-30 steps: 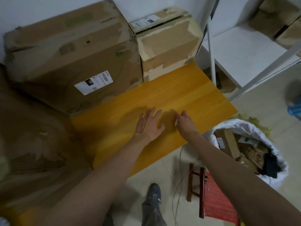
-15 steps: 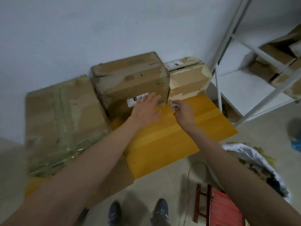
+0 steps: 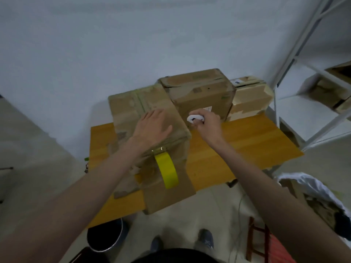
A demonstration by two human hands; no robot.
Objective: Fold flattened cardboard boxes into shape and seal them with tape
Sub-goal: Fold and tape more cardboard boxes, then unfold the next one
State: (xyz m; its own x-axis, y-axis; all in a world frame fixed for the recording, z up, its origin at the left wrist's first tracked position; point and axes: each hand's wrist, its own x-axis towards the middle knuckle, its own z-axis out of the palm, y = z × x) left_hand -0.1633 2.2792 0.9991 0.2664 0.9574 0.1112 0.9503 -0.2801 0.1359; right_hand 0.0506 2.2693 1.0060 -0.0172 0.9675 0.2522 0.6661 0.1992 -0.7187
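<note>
On the yellow table (image 3: 247, 149) we press our flat left hand (image 3: 152, 128) onto the taped box (image 3: 133, 107); yellow tape (image 3: 167, 171) hangs down its front. Our right hand (image 3: 207, 124) grips a white tool (image 3: 195, 119) before two stacked boxes (image 3: 205, 92).

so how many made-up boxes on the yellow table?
3: box under the left hand at left, tall box behind it, small box far right. More may be hidden.
</note>
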